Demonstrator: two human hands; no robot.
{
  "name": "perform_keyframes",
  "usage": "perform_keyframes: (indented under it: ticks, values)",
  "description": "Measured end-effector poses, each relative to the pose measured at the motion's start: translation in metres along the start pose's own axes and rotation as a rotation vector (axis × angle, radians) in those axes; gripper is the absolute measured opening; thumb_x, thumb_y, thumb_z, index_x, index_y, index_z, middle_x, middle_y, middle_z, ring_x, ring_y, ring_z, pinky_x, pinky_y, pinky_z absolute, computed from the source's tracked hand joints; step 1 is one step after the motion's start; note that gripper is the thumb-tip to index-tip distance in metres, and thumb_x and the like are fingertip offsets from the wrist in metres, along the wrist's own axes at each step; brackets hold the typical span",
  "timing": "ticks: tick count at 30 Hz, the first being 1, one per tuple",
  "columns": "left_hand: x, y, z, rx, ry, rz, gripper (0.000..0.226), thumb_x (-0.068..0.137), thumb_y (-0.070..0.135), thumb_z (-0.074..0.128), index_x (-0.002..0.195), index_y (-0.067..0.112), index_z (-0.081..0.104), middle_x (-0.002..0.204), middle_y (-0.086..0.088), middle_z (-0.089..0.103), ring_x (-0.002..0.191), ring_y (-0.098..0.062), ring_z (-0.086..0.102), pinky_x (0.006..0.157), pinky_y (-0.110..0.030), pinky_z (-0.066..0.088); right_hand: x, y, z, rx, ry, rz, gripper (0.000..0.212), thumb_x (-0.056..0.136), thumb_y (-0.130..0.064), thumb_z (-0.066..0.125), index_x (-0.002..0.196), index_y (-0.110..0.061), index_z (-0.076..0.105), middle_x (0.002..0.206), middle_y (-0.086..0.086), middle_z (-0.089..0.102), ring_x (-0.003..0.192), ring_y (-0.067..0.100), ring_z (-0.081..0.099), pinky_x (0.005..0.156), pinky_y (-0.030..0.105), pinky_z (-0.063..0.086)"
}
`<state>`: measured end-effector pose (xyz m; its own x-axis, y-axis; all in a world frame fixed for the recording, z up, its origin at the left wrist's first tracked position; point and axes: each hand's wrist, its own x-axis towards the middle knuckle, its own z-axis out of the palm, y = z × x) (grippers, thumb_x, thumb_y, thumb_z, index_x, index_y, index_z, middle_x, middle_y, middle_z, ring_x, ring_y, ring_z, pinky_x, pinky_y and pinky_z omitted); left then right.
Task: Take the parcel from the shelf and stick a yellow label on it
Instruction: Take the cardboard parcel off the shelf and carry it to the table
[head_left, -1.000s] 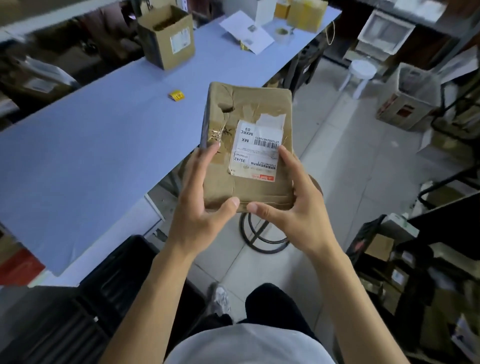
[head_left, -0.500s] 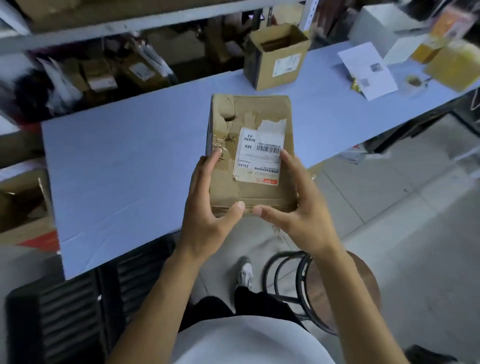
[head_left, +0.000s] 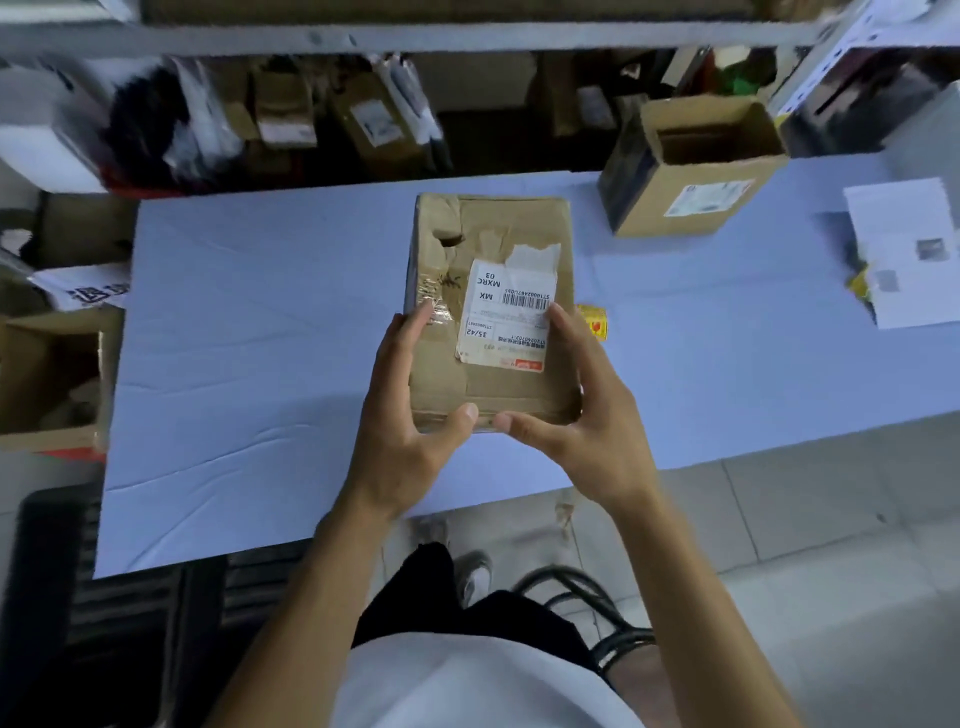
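Above the middle of the pale blue counter (head_left: 249, 332), a battered brown cardboard parcel (head_left: 491, 384) wrapped in clear tape is held in both hands, its flat top turned up to the camera. The left hand (head_left: 410, 415) grips the parcel's left side, fingers laid along the left edge and thumb pressed on the near edge. The right hand (head_left: 576, 421) grips the right side the same way, its fingers up the right edge and its thumb on the near edge, almost meeting the left thumb. A white shipping label (head_left: 511, 317) with a barcode is stuck on the parcel's top, printed upside down from this view, with a torn strip of white paper at its far edge. A dent and a small hole mark the parcel's far left corner.

Just right of the parcel, a small yellow sticker roll (head_left: 594, 321) lies on the counter, partly hidden behind the right hand. Farther right and far, an open brown cardboard box (head_left: 696, 171) stands on the counter, and at the right edge lies a white paper sheet (head_left: 909, 254). Behind the counter, a metal shelf (head_left: 415, 36) holds blurred packages.
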<state>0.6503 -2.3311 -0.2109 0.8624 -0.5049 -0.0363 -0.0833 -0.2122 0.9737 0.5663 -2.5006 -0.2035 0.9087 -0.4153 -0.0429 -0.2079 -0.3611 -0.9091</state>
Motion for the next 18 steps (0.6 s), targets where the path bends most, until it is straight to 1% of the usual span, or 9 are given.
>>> perform_keyframes:
  ticks: [2, 4, 5, 8, 11, 14, 16, 18]
  values:
    - [0.024, 0.001, 0.005, 0.004, 0.005, 0.011, 0.083, 0.077, 0.015, 0.065, 0.15, 0.032, 0.029, 0.153, 0.008, 0.037, 0.14, -0.014, 0.041, 0.109, -0.027, 0.043, 0.023, 0.001, -0.008, 0.004, -0.016, 0.008, 0.099, 0.067, -0.041, 0.086, 0.15, -0.037, 0.031, 0.155, -0.016, 0.037, 0.144, 0.004, 0.035, 0.112, 0.044, 0.042]
    - [0.045, 0.003, 0.014, -0.009, 0.005, 0.022, 0.083, 0.077, 0.013, 0.065, 0.15, 0.03, 0.029, 0.152, 0.007, 0.037, 0.139, -0.013, 0.042, 0.103, -0.015, 0.043, 0.043, 0.003, -0.019, -0.019, -0.018, -0.004, 0.099, 0.068, -0.041, 0.086, 0.15, -0.038, 0.03, 0.155, -0.017, 0.036, 0.145, 0.007, 0.033, 0.112, 0.045, 0.042]
    - [0.053, 0.003, 0.018, -0.023, 0.006, 0.022, 0.083, 0.078, 0.012, 0.065, 0.15, 0.029, 0.029, 0.152, 0.006, 0.037, 0.139, -0.013, 0.042, 0.101, -0.012, 0.042, 0.051, 0.005, -0.023, -0.025, -0.02, -0.005, 0.099, 0.068, -0.041, 0.086, 0.15, -0.038, 0.03, 0.155, -0.017, 0.035, 0.146, 0.008, 0.033, 0.111, 0.046, 0.042]
    - [0.076, 0.005, 0.03, -0.041, 0.025, 0.018, 0.083, 0.077, 0.014, 0.065, 0.151, 0.028, 0.029, 0.153, 0.003, 0.038, 0.14, -0.016, 0.042, 0.105, -0.02, 0.044, 0.075, 0.01, -0.036, -0.01, -0.033, 0.003, 0.099, 0.067, -0.04, 0.086, 0.15, -0.04, 0.03, 0.155, -0.018, 0.035, 0.146, 0.01, 0.032, 0.111, 0.047, 0.042]
    - [0.095, 0.01, 0.044, -0.03, 0.066, 0.026, 0.082, 0.077, 0.013, 0.065, 0.15, 0.026, 0.03, 0.151, 0.006, 0.039, 0.138, -0.013, 0.043, 0.1, -0.013, 0.045, 0.098, 0.016, -0.051, 0.008, -0.06, 0.003, 0.099, 0.068, -0.031, 0.087, 0.15, -0.038, 0.031, 0.156, -0.016, 0.035, 0.145, 0.007, 0.033, 0.113, 0.045, 0.041]
    - [0.108, 0.018, 0.066, -0.01, 0.132, 0.029, 0.081, 0.077, 0.013, 0.065, 0.149, 0.028, 0.031, 0.148, 0.012, 0.038, 0.137, -0.004, 0.041, 0.102, -0.013, 0.043, 0.12, 0.026, -0.07, 0.039, -0.102, -0.031, 0.099, 0.068, -0.027, 0.087, 0.15, -0.034, 0.034, 0.153, -0.014, 0.039, 0.141, 0.004, 0.038, 0.11, 0.042, 0.045]
    - [0.111, 0.022, 0.083, 0.015, 0.194, 0.02, 0.081, 0.077, 0.013, 0.065, 0.149, 0.025, 0.032, 0.146, 0.015, 0.038, 0.135, 0.003, 0.039, 0.101, -0.008, 0.039, 0.132, 0.038, -0.083, 0.09, -0.158, -0.048, 0.096, 0.068, -0.024, 0.087, 0.149, -0.033, 0.036, 0.15, -0.012, 0.042, 0.138, 0.007, 0.043, 0.105, 0.043, 0.049]
    - [0.109, 0.023, 0.104, 0.033, 0.277, 0.001, 0.08, 0.076, 0.014, 0.066, 0.149, 0.025, 0.033, 0.145, 0.016, 0.039, 0.135, 0.003, 0.039, 0.101, -0.008, 0.039, 0.144, 0.053, -0.096, 0.131, -0.243, -0.064, 0.093, 0.07, -0.019, 0.086, 0.148, -0.034, 0.037, 0.15, -0.01, 0.043, 0.137, 0.013, 0.045, 0.101, 0.046, 0.052]
